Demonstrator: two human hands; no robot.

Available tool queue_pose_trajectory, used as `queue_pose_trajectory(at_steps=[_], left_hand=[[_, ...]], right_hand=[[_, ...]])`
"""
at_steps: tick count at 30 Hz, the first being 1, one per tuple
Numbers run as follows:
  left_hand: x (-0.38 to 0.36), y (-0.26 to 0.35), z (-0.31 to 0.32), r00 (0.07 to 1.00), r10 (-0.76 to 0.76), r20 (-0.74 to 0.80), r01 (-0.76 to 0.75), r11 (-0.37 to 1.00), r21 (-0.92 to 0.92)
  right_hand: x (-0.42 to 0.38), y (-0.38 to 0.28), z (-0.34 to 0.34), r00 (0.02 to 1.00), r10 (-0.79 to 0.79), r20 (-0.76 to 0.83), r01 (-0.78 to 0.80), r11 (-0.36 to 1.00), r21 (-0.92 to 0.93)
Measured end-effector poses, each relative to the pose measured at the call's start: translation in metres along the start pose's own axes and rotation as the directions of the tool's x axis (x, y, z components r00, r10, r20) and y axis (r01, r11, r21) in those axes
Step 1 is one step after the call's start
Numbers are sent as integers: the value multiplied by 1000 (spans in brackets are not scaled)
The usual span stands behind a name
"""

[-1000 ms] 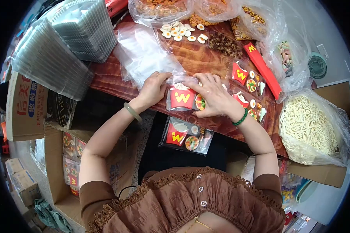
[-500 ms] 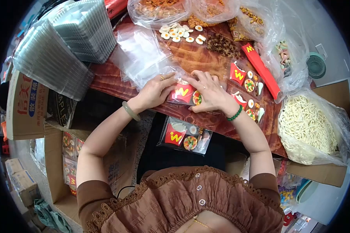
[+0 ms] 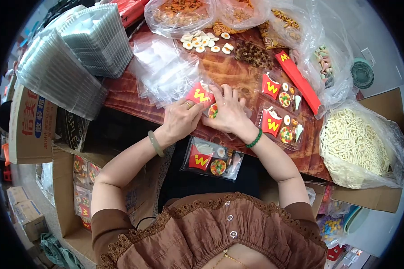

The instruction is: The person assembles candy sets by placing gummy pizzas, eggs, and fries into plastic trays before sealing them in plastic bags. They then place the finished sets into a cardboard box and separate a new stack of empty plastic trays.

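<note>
Between my hands at the table's front edge is a clear plastic pack (image 3: 200, 94) with a red fries carton and a toy pizza inside, partly covered by my fingers. My left hand (image 3: 179, 119) pinches the pack's near left side, fingers together. Over its right side lies my right hand (image 3: 229, 109), thumb and fingers gripping it. A similar filled pack (image 3: 215, 158) rests on my lap. Two more packs, an upper one (image 3: 281, 92) and a lower one (image 3: 280, 126), lie on the table to the right. Left of my hands are clear plastic bags (image 3: 166, 67).
Stacked clear trays (image 3: 96, 45) stand at the left. Toy fried eggs (image 3: 204, 41) and small brown pieces (image 3: 254, 54) lie at the back. A stack of red cartons (image 3: 299, 83) and a bag of cream-coloured fries (image 3: 357, 143) are at the right. An open cardboard box (image 3: 67, 193) holds packs.
The pack has shifted up and left and turned. My left hand has slid to its near edge, and my right hand has moved left, uncovering the lower right pack.
</note>
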State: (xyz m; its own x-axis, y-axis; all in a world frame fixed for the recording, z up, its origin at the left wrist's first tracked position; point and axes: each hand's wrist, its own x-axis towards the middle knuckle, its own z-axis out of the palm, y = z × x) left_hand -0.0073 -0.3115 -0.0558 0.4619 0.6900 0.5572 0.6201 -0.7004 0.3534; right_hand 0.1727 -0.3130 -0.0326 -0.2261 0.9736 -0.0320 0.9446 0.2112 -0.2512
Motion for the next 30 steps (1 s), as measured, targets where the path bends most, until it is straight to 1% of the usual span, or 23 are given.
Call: queue_pose_trajectory(at_steps=[1, 3, 4, 5, 6, 7, 9, 12, 16, 18, 19, 20, 21, 22, 23, 24, 25, 26, 27, 28, 30], left_hand=[[2, 1, 1, 1000, 7, 0, -7, 1000, -4], [7, 3, 1, 997, -52, 61, 47, 996, 77], [11, 2, 1, 997, -46, 61, 42, 996, 75], [16, -1, 0, 997, 49, -55, -44, 995, 90], [19, -2, -1, 975, 142, -170, -123, 986, 116], [17, -3, -1, 975, 141, -174, -122, 986, 118], [8, -5, 0, 995, -30, -100, 27, 999, -33], [1, -12, 1, 990, -68, -120, 63, 997, -47], [-5, -11, 1, 989, -97, -116, 92, 995, -50], [-3, -5, 1, 990, -31, -140, 23, 998, -61], [-1, -3, 2, 990, -31, -140, 22, 998, -62], [1, -1, 3, 995, -23, -92, 19, 999, -43], [4, -1, 5, 999, -15, -46, 13, 1000, -25], [6, -4, 9, 999, -12, -47, 10, 1000, -27], [8, -8, 16, 999, 27, -45, -29, 998, -47], [11, -9, 17, 997, 67, -43, -69, 995, -65], [13, -9, 17, 997, 71, -42, -73, 995, -64], [13, -8, 19, 998, 38, -53, -43, 994, -98], [14, -7, 19, 998, 4, -64, -12, 991, -132], [13, -8, 19, 998, 2, -64, -10, 991, -134], [12, -9, 21, 999, -18, 26, 19, 999, -40]], right_hand=[[1, -4, 4, 1000, 7, -4, -7, 1000, -1], [4, -8, 12, 993, 56, -103, -59, 998, -25], [6, -8, 14, 992, 75, -98, -79, 996, -39], [4, -6, 15, 992, 78, -102, -82, 996, -39], [0, -7, 10, 991, 90, -99, -89, 996, 6], [-2, -6, 6, 991, 99, -95, -94, 994, 50], [-5, -3, 5, 991, 110, -76, -106, 993, 48], [-8, -4, 1, 990, 132, -54, -129, 990, 52], [-7, -8, 3, 986, 154, -63, -151, 988, 37], [-4, -13, 1, 984, 171, -46, -169, 984, 51], [-2, -15, 1, 981, 189, -32, -187, 980, 63], [1, -15, 7, 981, 191, -32, -189, 980, 63], [5, -13, 20, 982, 147, -117, -147, 989, 5], [7, -11, 27, 975, 97, -198, -110, 992, -56], [7, -8, 34, 971, 40, -235, -63, 994, -90], [5, -6, 31, 970, 43, -238, -67, 994, -90], [1, 1, 25, 976, -32, -215, 20, 998, -58], [-4, 8, 19, 975, -108, -192, 106, 994, -22], [-10, 12, 2, 991, -99, -92, 106, 991, 79], [-15, 21, -5, 991, -99, -89, 106, 991, 78], [-25, 39, -14, 980, -201, 2, 201, 979, -43]])
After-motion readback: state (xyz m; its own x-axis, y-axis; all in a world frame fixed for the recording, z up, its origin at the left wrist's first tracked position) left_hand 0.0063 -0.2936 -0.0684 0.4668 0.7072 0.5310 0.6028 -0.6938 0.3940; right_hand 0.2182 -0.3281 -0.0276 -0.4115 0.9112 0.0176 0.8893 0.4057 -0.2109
